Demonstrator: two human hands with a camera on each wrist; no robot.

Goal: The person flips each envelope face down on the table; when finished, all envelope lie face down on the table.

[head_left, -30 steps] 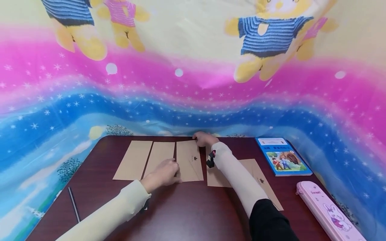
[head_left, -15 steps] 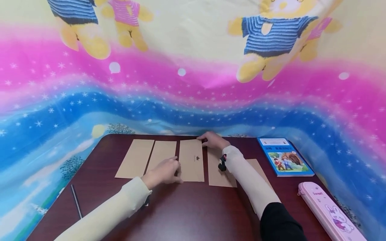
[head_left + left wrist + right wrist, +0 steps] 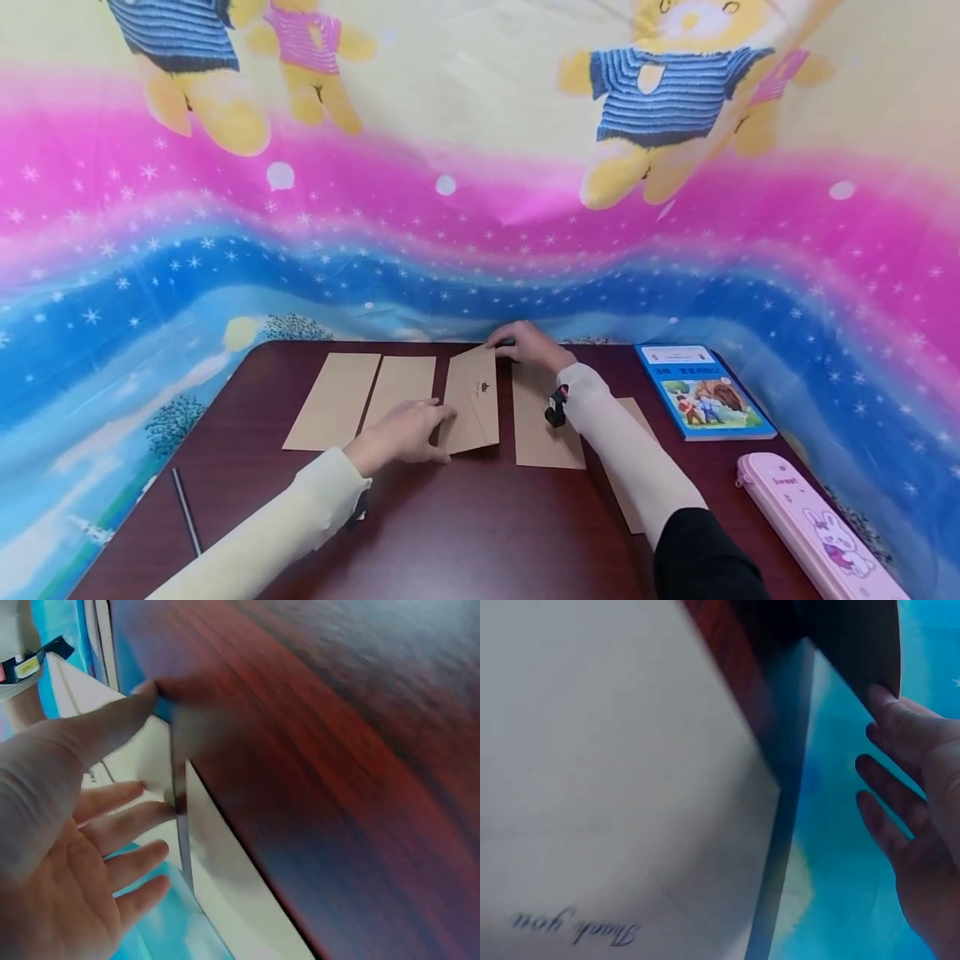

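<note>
Several brown paper envelopes lie in a row across the dark table. My right hand (image 3: 528,346) pinches the far right corner of the third envelope (image 3: 471,404), which has a small crown print. That envelope is tilted, its right side raised. In the right wrist view, thumb and forefinger of the right hand (image 3: 919,772) grip the shadowed corner of the envelope (image 3: 859,649). At the near left edge of it is my left hand (image 3: 405,432), fingers spread and loosely bent. In the left wrist view the left hand (image 3: 90,825) has its thumb apart from the fingers.
Two envelopes lie left, the outer envelope (image 3: 330,404) in full view. The fourth envelope (image 3: 540,442), printed "Thank you", lies under my right forearm. A blue book (image 3: 705,392) and pink pencil case (image 3: 817,525) lie right, a dark pen (image 3: 186,510) left. Patterned cloth (image 3: 480,208) hangs behind.
The third envelope lay flat half a second ago; now its right side is up and it slants. My right hand shifted right before that. The left fingers have straightened along its left edge.
</note>
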